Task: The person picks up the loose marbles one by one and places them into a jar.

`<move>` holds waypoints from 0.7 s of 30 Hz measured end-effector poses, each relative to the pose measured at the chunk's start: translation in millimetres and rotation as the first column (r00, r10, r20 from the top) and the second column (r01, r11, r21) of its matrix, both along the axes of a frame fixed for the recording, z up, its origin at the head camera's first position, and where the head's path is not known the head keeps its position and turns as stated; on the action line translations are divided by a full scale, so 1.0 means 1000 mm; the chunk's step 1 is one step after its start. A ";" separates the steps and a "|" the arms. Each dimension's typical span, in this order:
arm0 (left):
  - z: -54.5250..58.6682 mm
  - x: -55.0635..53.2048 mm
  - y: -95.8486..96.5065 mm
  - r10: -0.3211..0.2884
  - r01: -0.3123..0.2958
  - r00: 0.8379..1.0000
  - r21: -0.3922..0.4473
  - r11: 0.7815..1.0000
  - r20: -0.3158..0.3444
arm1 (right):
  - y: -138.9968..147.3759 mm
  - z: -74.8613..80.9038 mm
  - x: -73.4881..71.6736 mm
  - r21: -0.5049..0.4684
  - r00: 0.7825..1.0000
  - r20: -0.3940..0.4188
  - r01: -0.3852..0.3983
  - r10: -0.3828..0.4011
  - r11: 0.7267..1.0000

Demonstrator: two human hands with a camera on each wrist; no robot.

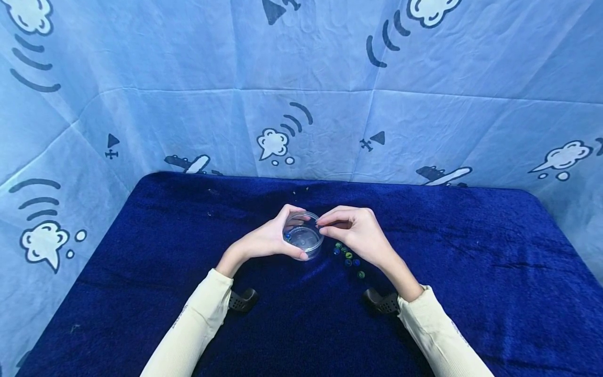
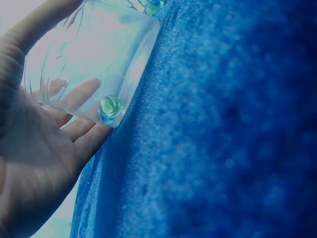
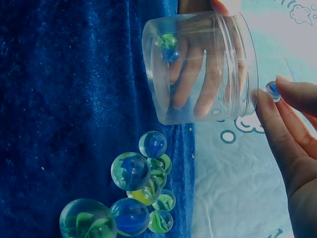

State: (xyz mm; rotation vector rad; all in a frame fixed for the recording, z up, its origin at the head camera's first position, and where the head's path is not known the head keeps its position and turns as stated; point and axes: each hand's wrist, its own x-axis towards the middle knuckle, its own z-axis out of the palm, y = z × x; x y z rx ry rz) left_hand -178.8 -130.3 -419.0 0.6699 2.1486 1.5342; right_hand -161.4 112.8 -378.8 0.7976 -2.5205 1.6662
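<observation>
A clear plastic jar (image 1: 305, 241) without a lid is gripped by my left hand (image 1: 268, 237), thumb on the near side and fingers round the far side. Inside, near its bottom, lie a green marble (image 2: 110, 106) and a blue marble (image 3: 171, 54), close together. My right hand (image 1: 360, 230) is at the jar's rim, on the right. Between its thumb and fingers it pinches a clear marble with blue in it (image 3: 273, 91), just outside the mouth. Several loose blue, green and yellow glass marbles (image 1: 348, 255) lie on the cloth below the right hand.
Dark blue plush cloth (image 1: 165, 293) covers the table. Behind it hangs a light blue printed curtain (image 1: 325, 120). Black perforated wrist mounts (image 1: 244, 300) show beside both cream sleeves (image 1: 200, 309). Small pale specks lie on the cloth towards the back.
</observation>
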 end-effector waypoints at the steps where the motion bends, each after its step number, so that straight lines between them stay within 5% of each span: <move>1: 0.000 0.000 0.000 0.000 0.000 1.000 0.001 1.000 -0.001 | 0.000 0.000 0.000 0.000 1.000 0.000 0.001 -0.001 1.000; 21: 0.002 0.002 0.001 0.004 -0.004 1.000 -0.001 1.000 0.003 | 0.000 -0.003 -0.001 -0.005 1.000 -0.017 -0.005 0.005 1.000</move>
